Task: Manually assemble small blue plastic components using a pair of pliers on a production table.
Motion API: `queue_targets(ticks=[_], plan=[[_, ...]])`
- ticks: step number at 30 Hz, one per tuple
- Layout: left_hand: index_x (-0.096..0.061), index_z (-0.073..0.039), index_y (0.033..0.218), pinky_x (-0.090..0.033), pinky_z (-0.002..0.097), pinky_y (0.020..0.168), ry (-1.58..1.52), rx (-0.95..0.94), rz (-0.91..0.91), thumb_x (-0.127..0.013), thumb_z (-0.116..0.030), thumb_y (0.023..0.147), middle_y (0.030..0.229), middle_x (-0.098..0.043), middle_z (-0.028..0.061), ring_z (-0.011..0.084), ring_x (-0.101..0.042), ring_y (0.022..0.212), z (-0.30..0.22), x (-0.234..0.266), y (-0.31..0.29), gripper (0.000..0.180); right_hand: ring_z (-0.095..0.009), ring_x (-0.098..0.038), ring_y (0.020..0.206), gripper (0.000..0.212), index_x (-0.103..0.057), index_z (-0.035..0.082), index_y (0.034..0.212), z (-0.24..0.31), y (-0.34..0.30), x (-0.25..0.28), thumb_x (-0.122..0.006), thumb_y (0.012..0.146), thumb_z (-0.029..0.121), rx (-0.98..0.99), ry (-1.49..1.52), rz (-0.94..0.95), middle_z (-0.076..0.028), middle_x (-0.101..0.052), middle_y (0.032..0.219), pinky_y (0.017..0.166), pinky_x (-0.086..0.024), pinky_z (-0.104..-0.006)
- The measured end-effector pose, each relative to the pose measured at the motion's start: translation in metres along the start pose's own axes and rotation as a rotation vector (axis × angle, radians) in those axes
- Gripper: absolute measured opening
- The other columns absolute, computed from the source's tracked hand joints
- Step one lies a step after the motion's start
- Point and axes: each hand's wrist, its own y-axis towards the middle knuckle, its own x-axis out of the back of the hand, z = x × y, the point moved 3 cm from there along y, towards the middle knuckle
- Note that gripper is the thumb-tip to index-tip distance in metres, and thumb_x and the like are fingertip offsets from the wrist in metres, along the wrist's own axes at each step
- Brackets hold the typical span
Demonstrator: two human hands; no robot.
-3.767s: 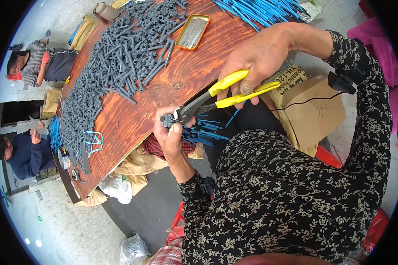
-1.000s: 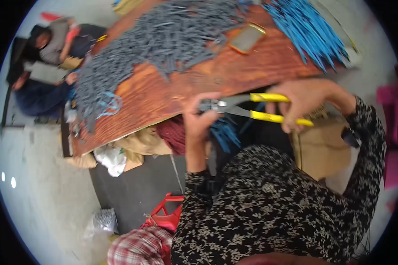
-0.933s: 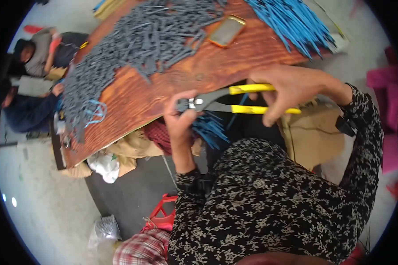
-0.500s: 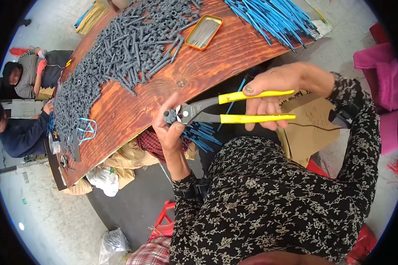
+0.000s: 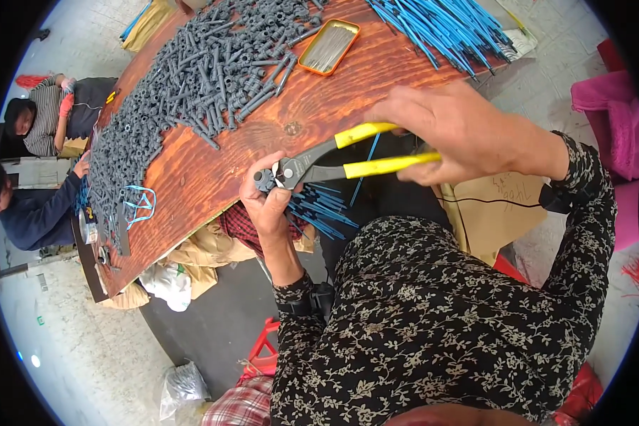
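Note:
My right hand (image 5: 468,135) is closed around the yellow-handled pliers (image 5: 312,163), whose handles are spread apart. The dark metal head points left, toward my left hand (image 5: 268,213). Between the thumb and fingers of that hand is a small grey ribbed plastic part (image 5: 264,179), right at the jaws; how far the jaws reach onto it is hidden. Below the pliers, several thin blue rods (image 5: 323,213) lie by my lap, and one more blue rod stands behind the handles.
A large heap of grey plastic parts (image 5: 213,78) covers much of the wooden table (image 5: 263,135). An orange-rimmed tin (image 5: 315,70) of thin metal pins sits beside it, with blue rods (image 5: 447,28) at the far right. Two people (image 5: 42,117) work at the left. Cardboard (image 5: 493,213) lies below my right arm.
My right hand has turned over, from palm-up under the handles to gripping them from above. The handles have tilted and spread wider. My left hand stays at the jaws with the grey part.

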Motion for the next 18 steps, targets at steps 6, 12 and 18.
queue_targets(ticks=[6,12,18], plan=[[-0.058,0.007,0.122,-0.049,0.0255,0.063,0.030,-0.058,-0.027,-0.079,-0.041,0.078,0.087,-0.066,0.0085,0.0146,-0.062,0.070,-0.004,-0.009,0.002,0.069,-0.019,-0.067,0.070,0.050,-0.057,-0.003,0.121,-0.018,0.003,-0.009,-0.059,0.090,0.036,-0.348,0.478,0.494,-0.014,-0.066,0.087,0.063,-0.053,-0.0337],[-0.060,0.006,0.114,-0.047,0.0265,0.061,0.013,-0.076,0.032,-0.077,-0.043,0.081,0.087,-0.062,0.0088,0.0150,-0.060,0.069,-0.008,-0.018,0.004,0.062,-0.018,-0.065,0.066,0.071,-0.061,0.000,0.125,-0.030,-0.009,-0.038,-0.033,0.097,0.059,-0.666,1.282,0.815,-0.011,-0.067,0.088,0.063,-0.055,-0.0292],[-0.060,0.004,0.104,-0.047,0.0269,0.061,0.021,-0.125,0.073,-0.076,-0.044,0.082,0.088,-0.057,0.0096,0.0161,-0.059,0.068,0.000,-0.010,0.001,0.056,-0.014,-0.062,0.063,0.068,-0.062,-0.003,0.116,-0.011,-0.011,-0.035,-0.037,0.100,0.058,-0.736,1.157,0.762,-0.008,-0.064,0.080,0.057,-0.051,-0.0260]])
